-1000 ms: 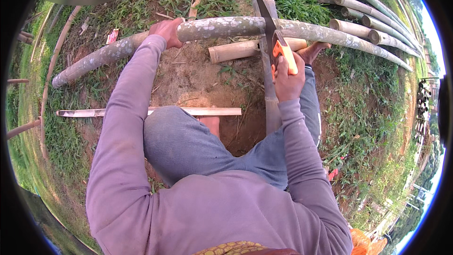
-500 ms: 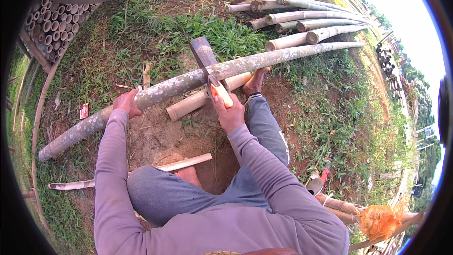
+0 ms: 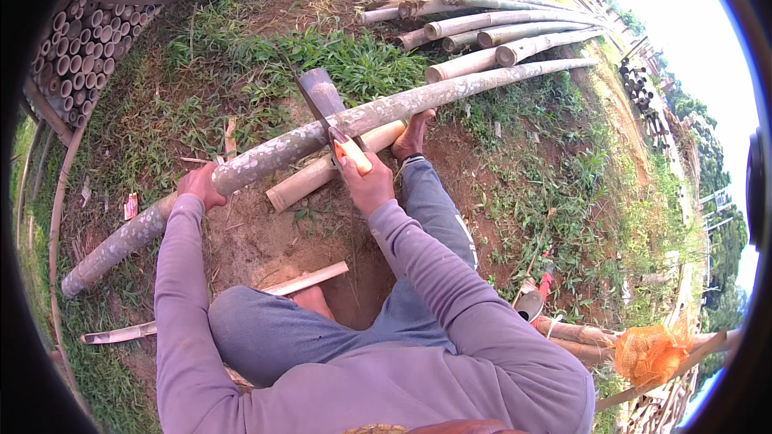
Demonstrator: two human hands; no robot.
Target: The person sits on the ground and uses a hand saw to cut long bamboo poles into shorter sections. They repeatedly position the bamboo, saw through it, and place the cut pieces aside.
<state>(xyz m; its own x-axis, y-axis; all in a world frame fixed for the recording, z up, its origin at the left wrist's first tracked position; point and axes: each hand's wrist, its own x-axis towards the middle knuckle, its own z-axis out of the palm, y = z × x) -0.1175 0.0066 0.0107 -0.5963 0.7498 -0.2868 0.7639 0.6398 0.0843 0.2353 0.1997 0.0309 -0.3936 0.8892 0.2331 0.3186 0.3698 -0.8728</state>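
A long, mottled grey-green bamboo pole [image 3: 277,150] lies slantwise before me, rising to the far right. My left hand [image 3: 201,186] is wrapped over it on the left, pressing it down. In my right hand [image 3: 370,185] is the handle of a saw [image 3: 351,155], its thin dark blade crossing the pole near the middle. A flat greyish piece [image 3: 322,90] sticks up beside the blade, partly hidden by the pole. Under the pole lies a shorter pale bamboo piece [image 3: 301,186], with my bare foot [image 3: 413,135] against its right end.
Several cut bamboo poles [image 3: 503,28] are piled at the far right. Bamboo ends [image 3: 87,48] are stacked at the far left. A split bamboo strip [image 3: 305,280] lies by my knee. An orange net bag [image 3: 651,355] hangs at the lower right, near a red-handled tool [image 3: 537,297].
The whole view has shifted and turned slightly, so the pole and pile sit farther left. Both hands keep their grips; any saw stroke is too small to make out.
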